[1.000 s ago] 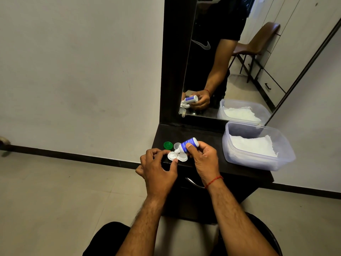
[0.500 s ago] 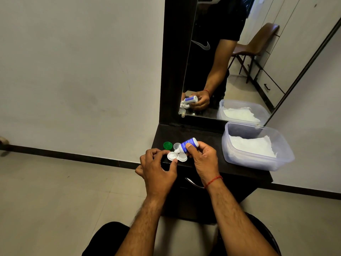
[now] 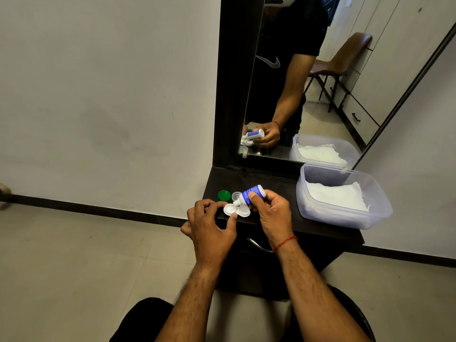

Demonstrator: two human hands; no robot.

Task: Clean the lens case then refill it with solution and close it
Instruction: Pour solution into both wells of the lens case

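Observation:
A white lens case (image 3: pixel 236 210) with two round wells lies on the dark dresser top (image 3: pixel 276 193). My left hand (image 3: pixel 209 223) pinches its left well between thumb and forefinger. My right hand (image 3: pixel 270 213) grips a small blue-and-white solution bottle (image 3: pixel 250 195), tilted with its nozzle down over the case. A green cap (image 3: pixel 224 195) and a clear bottle cap (image 3: pixel 236 195) rest on the top just behind the case.
A clear plastic tub (image 3: pixel 370 218) holding white tissue stands on the right of the dresser. A mirror (image 3: pixel 296 82) rises behind and reflects my hands and a chair. A drawer handle (image 3: pixel 259 245) sits below the top's front edge.

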